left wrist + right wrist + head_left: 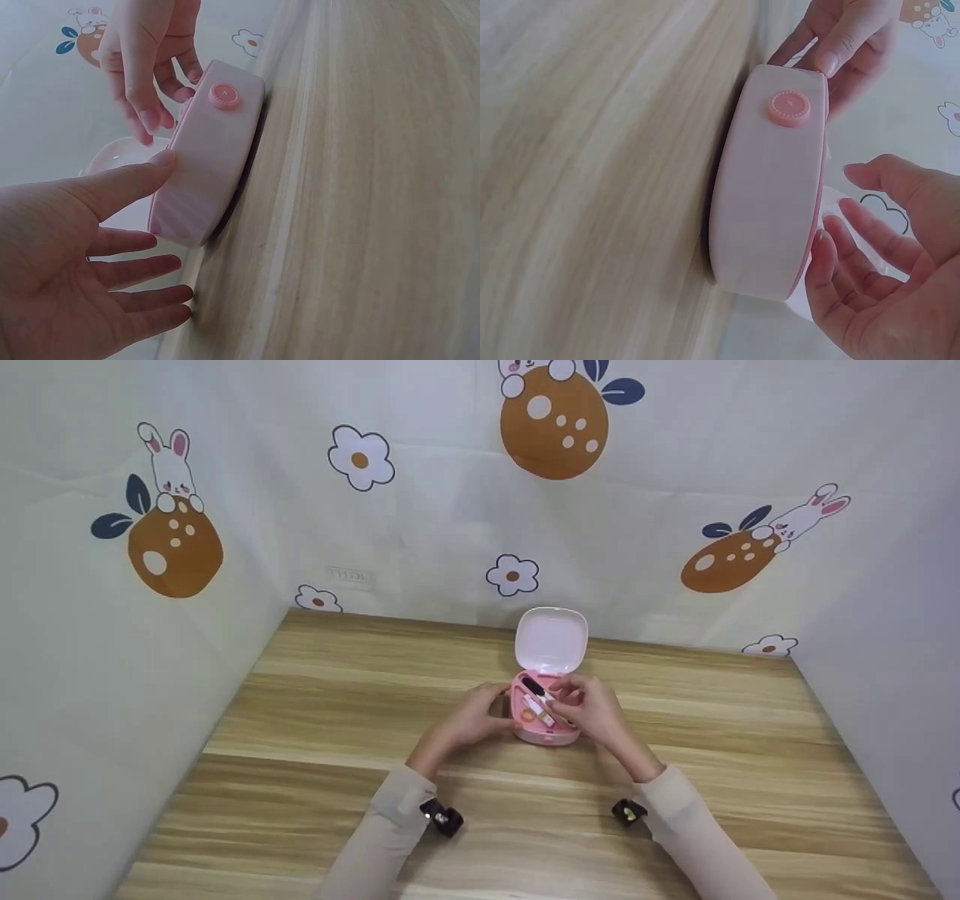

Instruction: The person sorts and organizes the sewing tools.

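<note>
A pink case lies on the wooden table with its white-lined lid standing open at the back. Small items lie inside: a black piece and a white-and-pink tube. My left hand is at the case's left side; in the left wrist view its thumb presses the case wall while the other fingers stay straight and off it. My right hand hovers over the open case, its fingers loosely curved at the rim with nothing seen between them. A round pink button sits on the case front.
Cloth walls printed with rabbits and flowers close in the table at the back and on both sides. Bare wood lies to the left, right and front of the case. Small black cameras sit on both wrists.
</note>
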`<state>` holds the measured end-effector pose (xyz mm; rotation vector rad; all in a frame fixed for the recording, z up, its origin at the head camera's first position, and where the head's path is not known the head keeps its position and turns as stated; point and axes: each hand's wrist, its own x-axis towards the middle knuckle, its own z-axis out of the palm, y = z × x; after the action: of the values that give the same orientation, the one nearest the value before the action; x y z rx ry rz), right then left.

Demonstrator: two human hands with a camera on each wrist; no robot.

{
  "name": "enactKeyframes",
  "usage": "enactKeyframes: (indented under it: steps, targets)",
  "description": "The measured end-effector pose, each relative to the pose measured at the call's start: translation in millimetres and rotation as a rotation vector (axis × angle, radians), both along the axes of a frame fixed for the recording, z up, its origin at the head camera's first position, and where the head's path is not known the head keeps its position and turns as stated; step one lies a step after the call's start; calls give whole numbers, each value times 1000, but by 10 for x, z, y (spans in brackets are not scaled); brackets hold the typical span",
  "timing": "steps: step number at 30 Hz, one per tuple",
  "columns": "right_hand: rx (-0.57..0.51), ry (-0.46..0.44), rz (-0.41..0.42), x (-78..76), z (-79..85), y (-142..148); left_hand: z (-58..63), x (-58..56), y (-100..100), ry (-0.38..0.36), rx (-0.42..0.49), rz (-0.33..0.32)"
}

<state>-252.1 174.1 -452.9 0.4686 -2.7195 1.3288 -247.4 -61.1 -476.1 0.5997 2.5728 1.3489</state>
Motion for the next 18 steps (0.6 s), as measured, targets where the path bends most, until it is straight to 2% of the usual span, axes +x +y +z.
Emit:
enactKeyframes:
  steps: [8, 13, 18]
  targets:
    - [-19, 8, 1, 74, 30, 86, 12, 9, 0, 1, 8, -8]
    - [-29, 35, 13, 124, 41, 174, 11, 10, -3, 27, 0, -11]
    - [-44, 19, 6, 160, 57, 252, 9, 9, -1, 23, -8, -8]
